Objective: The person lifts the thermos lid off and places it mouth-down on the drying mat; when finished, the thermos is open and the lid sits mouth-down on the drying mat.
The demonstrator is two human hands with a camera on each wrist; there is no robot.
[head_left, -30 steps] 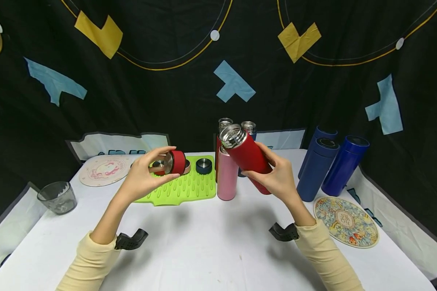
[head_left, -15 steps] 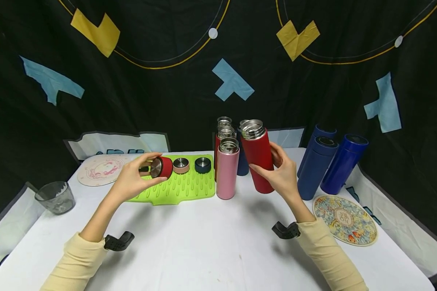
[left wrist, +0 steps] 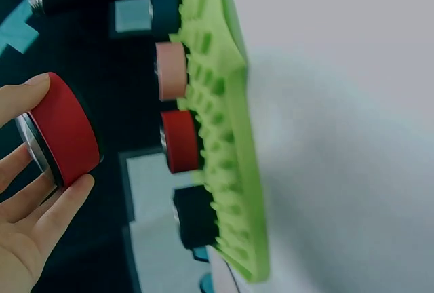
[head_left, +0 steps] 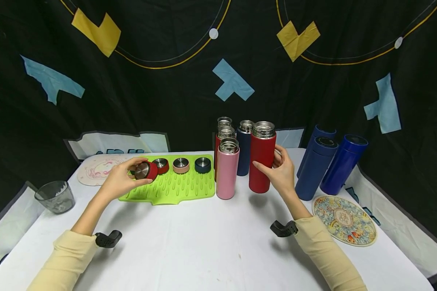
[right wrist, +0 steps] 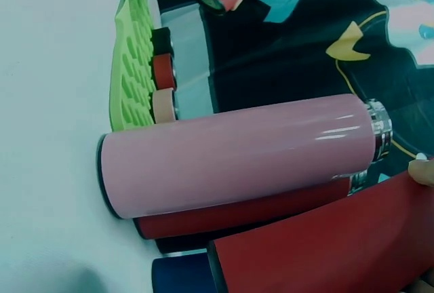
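Observation:
My left hand [head_left: 120,180] pinches a red bottle lid [head_left: 152,171] between thumb and fingers, its metal underside tilted up, over the left part of a green drying mat [head_left: 189,190]. On the mat sit another red lid [head_left: 162,166], a pink lid [head_left: 181,166], a navy lid [head_left: 202,166] and a black lid [left wrist: 195,216], largely covered by the left hand in the head view. My right hand [head_left: 282,173] grips a lidless red bottle [head_left: 261,163], nearly upright, its base above its shadow. Just left of it stands a lidless pink bottle [head_left: 227,173].
Behind the pink bottle stand more lidless bottles, including a navy bottle [head_left: 244,151]. Several capped blue bottles [head_left: 315,173] stand at the right, by a patterned round mat [head_left: 344,220]. A glass [head_left: 56,198] and a pink-white mat [head_left: 94,169] lie left.
The left hand has moved left and down with the red lid, uncovering other lids. The right hand has drawn the red bottle right and brought it from tilted to nearly upright.

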